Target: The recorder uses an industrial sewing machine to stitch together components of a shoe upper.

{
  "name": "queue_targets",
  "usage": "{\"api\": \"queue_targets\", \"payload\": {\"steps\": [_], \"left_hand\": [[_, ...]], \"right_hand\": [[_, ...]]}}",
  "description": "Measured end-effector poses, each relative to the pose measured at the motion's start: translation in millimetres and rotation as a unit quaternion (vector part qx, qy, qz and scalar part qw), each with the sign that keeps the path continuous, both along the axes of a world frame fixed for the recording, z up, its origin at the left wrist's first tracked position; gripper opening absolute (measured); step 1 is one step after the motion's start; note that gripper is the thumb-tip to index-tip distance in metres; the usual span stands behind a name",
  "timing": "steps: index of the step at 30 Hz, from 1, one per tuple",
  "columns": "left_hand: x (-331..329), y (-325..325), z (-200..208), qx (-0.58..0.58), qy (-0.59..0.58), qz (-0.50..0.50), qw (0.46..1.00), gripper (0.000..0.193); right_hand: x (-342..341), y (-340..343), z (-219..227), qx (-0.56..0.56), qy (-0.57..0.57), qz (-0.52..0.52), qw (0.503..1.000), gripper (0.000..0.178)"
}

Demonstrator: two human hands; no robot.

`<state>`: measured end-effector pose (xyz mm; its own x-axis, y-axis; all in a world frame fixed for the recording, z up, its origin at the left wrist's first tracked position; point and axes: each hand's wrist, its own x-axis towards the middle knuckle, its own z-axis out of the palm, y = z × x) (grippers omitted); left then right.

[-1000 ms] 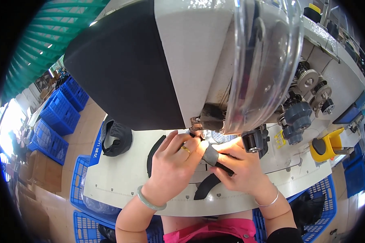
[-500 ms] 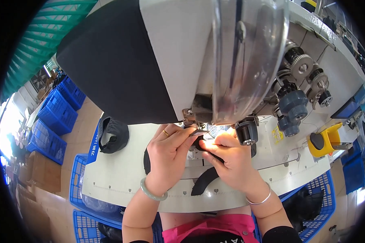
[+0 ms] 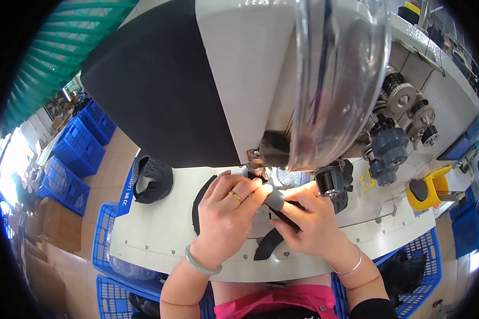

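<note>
Below the needle area of a sewing machine (image 3: 258,159), both my hands hold a black fabric piece with a short grey ribbed strip (image 3: 275,199) folded over it. My left hand (image 3: 226,212) pinches the strip's left side, thumb and fingertips pressed together. On its other side my right hand (image 3: 310,220) grips the black fabric between thumb and fingers. A curved black tail (image 3: 269,244) of the work hangs toward the table's front edge. Another dark curved edge (image 3: 198,204) shows left of my left hand. My fingers hide part of the work.
A black cap-like fabric piece (image 3: 153,181) sits on the left of the white table (image 3: 159,228). Blue crates (image 3: 104,234) stand below at both sides. A yellow holder (image 3: 428,186) is at the right. The machine's head and clear shield (image 3: 340,90) overhang my hands.
The grey strip now shows folded over the black fabric between my hands. My left fingers have moved slightly right and down; my right hand has shifted a little right. The view has shifted slightly.
</note>
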<state>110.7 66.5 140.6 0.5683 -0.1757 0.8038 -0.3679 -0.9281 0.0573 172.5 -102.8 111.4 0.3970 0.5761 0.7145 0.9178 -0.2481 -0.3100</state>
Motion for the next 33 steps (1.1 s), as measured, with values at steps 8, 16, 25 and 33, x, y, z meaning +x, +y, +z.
{"api": "queue_targets", "payload": {"steps": [8,16,25,33], "left_hand": [[0.3,-2.7,-1.8,0.042,0.001,0.009,0.999,0.031],[-2.0,-4.2,3.2,0.040,-0.006,0.017,0.999,0.025],[-3.3,-4.7,1.5,-0.119,0.058,0.009,0.991,0.020],[-2.7,-1.8,-3.8,0.004,-0.015,0.009,1.000,0.027]], "right_hand": [[11.5,-3.0,-7.2,0.056,-0.015,0.029,0.998,0.031],[5.6,4.4,-8.4,0.033,-0.029,-0.033,0.999,0.038],[7.2,5.4,3.7,0.042,-0.004,0.011,0.999,0.024],[6.3,1.1,-2.2,0.035,-0.008,0.010,0.999,0.028]]}}
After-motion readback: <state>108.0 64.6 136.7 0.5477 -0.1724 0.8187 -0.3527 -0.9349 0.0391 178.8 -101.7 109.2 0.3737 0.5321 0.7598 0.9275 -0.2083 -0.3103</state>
